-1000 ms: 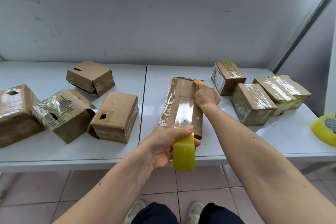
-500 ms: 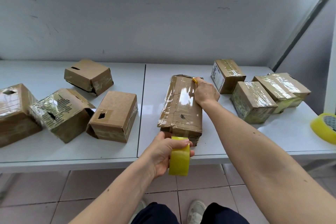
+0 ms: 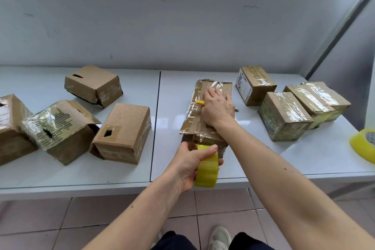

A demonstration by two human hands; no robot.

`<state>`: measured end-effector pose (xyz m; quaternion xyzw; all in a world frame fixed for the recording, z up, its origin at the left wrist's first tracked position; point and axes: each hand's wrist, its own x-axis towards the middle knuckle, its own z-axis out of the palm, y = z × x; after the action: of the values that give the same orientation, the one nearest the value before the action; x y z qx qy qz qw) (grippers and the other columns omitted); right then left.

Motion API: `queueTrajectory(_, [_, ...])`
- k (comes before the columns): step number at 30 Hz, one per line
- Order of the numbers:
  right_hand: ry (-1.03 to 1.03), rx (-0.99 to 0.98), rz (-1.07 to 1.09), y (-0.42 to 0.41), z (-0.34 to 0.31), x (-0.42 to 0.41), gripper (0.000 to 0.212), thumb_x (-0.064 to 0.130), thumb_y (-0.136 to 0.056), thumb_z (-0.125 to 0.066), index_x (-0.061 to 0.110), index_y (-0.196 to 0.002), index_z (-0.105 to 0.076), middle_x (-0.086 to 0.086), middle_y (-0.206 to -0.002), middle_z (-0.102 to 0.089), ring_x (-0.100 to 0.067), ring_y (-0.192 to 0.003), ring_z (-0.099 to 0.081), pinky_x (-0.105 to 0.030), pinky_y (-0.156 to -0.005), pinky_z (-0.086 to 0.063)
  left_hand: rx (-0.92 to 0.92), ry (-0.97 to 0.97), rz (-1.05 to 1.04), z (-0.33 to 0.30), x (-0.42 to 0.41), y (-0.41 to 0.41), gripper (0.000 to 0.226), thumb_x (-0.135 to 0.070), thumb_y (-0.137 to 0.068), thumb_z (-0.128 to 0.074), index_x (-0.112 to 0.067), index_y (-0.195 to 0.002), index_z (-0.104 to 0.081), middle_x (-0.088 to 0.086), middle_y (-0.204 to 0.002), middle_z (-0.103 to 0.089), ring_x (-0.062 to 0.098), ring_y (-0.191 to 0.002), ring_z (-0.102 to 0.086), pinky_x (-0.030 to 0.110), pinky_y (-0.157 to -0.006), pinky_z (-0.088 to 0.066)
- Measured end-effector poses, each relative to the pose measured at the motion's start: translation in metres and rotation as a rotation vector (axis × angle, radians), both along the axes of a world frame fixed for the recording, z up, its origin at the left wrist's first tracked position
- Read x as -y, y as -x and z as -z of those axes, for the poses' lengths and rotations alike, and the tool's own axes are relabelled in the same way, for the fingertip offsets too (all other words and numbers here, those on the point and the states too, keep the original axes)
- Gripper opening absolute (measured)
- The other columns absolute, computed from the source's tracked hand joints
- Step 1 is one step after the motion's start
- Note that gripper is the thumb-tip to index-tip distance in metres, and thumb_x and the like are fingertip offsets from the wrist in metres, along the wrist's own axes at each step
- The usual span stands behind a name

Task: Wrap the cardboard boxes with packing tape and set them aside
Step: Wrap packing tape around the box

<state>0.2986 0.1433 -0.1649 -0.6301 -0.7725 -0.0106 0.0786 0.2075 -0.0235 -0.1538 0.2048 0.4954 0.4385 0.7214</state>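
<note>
A long flat cardboard box [image 3: 191,126], partly covered in clear tape, lies lengthwise on the white table [image 3: 300,158] in front of me. My right hand [image 3: 219,107] lies flat on its top, fingers stretched toward the far end. A small yellow cutter [image 3: 199,102] sticks out at the thumb side, held there. My left hand [image 3: 187,163] grips a yellow tape roll [image 3: 207,172] at the box's near end, just above the table's front edge. Tape runs from the roll onto the box.
Three taped boxes [image 3: 284,115] sit close together to the right of the long box. Several worn boxes [image 3: 123,132] stand on the left half of the table. A second yellow tape roll [image 3: 363,144] lies at the right edge. A wall closes the back.
My right hand slid from the box's far right corner onto the middle of its top and flattened. My left hand brought the tape roll from over the near end down to its front.
</note>
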Motion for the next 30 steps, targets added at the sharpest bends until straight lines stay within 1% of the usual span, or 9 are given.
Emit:
queueTrajectory(6, [-0.084, -0.083, -0.018, -0.002, -0.019, 0.012, 0.046, 0.022, -0.101, -0.035, 0.009, -0.144, -0.045, -0.006, -0.158, -0.035, -0.024, -0.15, -0.02, -0.048, -0.122, -0.008, 0.008, -0.031, -0.003, -0.001, -0.001, -0.001, 0.056, -0.005, -0.08, -0.08, -0.006, -0.127, -0.05, 0.018, -0.107, -0.073, 0.03, -0.075, -0.075, 0.036, -0.062, -0.06])
queueTrajectory(9, [-0.112, 0.014, -0.048, -0.003, -0.025, 0.031, 0.04, 0.018, -0.1, -0.037, 0.009, -0.136, -0.051, -0.006, -0.15, -0.044, -0.024, -0.149, -0.024, -0.05, -0.122, -0.007, 0.012, -0.031, -0.018, -0.001, -0.005, -0.001, 0.056, -0.005, -0.079, -0.081, -0.004, -0.126, -0.051, 0.018, -0.1, -0.075, 0.03, -0.075, -0.075, 0.036, -0.062, -0.061])
queueTrajectory(12, [0.027, 0.01, -0.077, -0.004, -0.01, 0.048, 0.047, 0.023, -0.101, -0.035, 0.015, -0.148, -0.039, -0.001, -0.16, -0.03, -0.023, -0.15, -0.018, -0.049, -0.12, -0.011, 0.018, -0.041, -0.014, 0.0, -0.006, -0.001, 0.056, -0.005, -0.077, -0.081, 0.001, -0.126, -0.055, 0.021, -0.104, -0.074, 0.034, -0.084, -0.074, 0.039, -0.068, -0.062])
queueTrajectory(15, [0.014, -0.067, -0.086, -0.006, -0.004, 0.049, 0.046, 0.023, -0.101, -0.036, 0.018, -0.145, -0.043, 0.002, -0.159, -0.033, -0.023, -0.149, -0.023, -0.046, -0.118, -0.017, 0.002, -0.036, 0.016, 0.001, 0.001, 0.001, 0.042, 0.0, -0.081, -0.075, -0.001, -0.121, -0.061, 0.019, -0.1, -0.074, 0.025, -0.075, -0.074, 0.031, -0.061, -0.059])
queueTrajectory(18, [-0.038, -0.281, -0.05, -0.019, -0.017, 0.056, 0.031, 0.024, -0.104, -0.039, 0.017, -0.128, -0.058, -0.006, -0.133, -0.059, -0.031, -0.127, -0.05, -0.039, -0.094, -0.038, -0.001, -0.04, -0.008, 0.0, 0.004, 0.001, 0.066, 0.008, -0.078, -0.075, -0.003, -0.135, -0.044, 0.019, -0.114, -0.07, 0.028, -0.079, -0.076, 0.034, -0.061, -0.059])
queueTrajectory(20, [-0.105, -0.377, 0.016, -0.032, -0.022, 0.069, 0.026, 0.025, -0.104, -0.042, 0.014, -0.117, -0.062, -0.009, -0.113, -0.066, -0.035, -0.105, -0.059, -0.036, -0.074, -0.039, -0.016, -0.051, -0.031, -0.003, 0.006, 0.001, 0.071, 0.009, -0.078, -0.075, -0.01, -0.133, -0.034, 0.019, -0.117, -0.067, 0.029, -0.079, -0.076, 0.037, -0.064, -0.06])
queueTrajectory(21, [-0.099, -0.389, 0.024, -0.036, -0.02, 0.078, 0.026, 0.026, -0.104, -0.043, 0.014, -0.117, -0.062, -0.01, -0.115, -0.066, -0.035, -0.106, -0.059, -0.036, -0.073, -0.04, -0.027, -0.056, -0.031, -0.004, 0.008, 0.0, 0.069, 0.008, -0.079, -0.075, -0.014, -0.129, -0.033, 0.018, -0.117, -0.067, 0.029, -0.079, -0.076, 0.038, -0.067, -0.06])
queueTrajectory(25, [-0.049, -0.507, 0.016, -0.038, -0.002, 0.093, 0.032, 0.023, -0.104, -0.045, 0.02, -0.132, -0.06, -0.003, -0.15, -0.048, -0.022, -0.141, -0.04, -0.044, -0.1, -0.044, -0.037, -0.079, -0.004, -0.006, 0.008, -0.001, 0.058, 0.003, -0.085, -0.072, -0.02, -0.121, -0.031, 0.018, -0.112, -0.068, 0.029, -0.076, -0.075, 0.04, -0.073, -0.06])
queueTrajectory(30, [-0.053, -0.485, 0.056, -0.033, 0.003, 0.066, 0.036, 0.027, -0.105, -0.042, 0.025, -0.14, -0.054, -0.004, -0.153, -0.044, -0.03, -0.134, -0.047, -0.045, -0.099, -0.045, -0.158, -0.091, 0.062, -0.009, 0.002, 0.007, 0.044, -0.011, -0.097, -0.063, -0.011, -0.129, -0.033, 0.021, -0.095, -0.074, 0.024, -0.064, -0.071, 0.042, -0.079, -0.059])
